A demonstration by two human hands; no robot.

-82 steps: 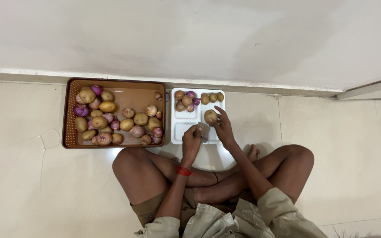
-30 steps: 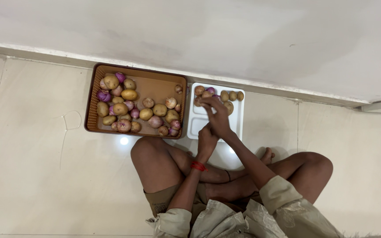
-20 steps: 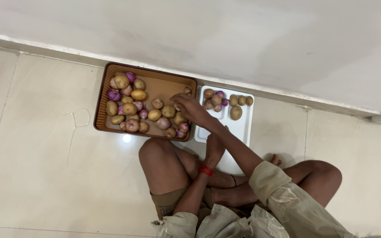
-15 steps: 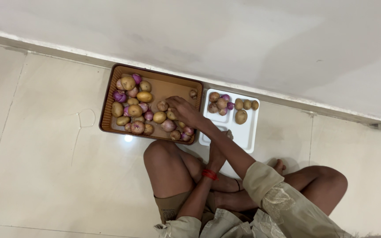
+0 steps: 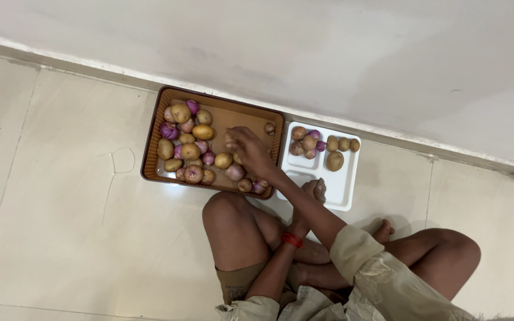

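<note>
A brown rectangular tray on the floor holds several potatoes and purple onions. My right hand reaches across my body into this tray, its fingers curled around a small potato near the tray's middle. To its right a white compartment tray has mixed potatoes and onions in one far section, small potatoes in another, and one larger potato below them. My left hand, a red band at the wrist, rests with curled fingers at the white tray's near edge.
Both trays sit against the base of a pale wall. I sit cross-legged on cream floor tiles, my left knee just below the brown tray and my right knee at the right.
My right hand left the white tray and swung left into the brown tray, down onto the potatoes. My left hand stayed at the white tray. The view drifted right.
</note>
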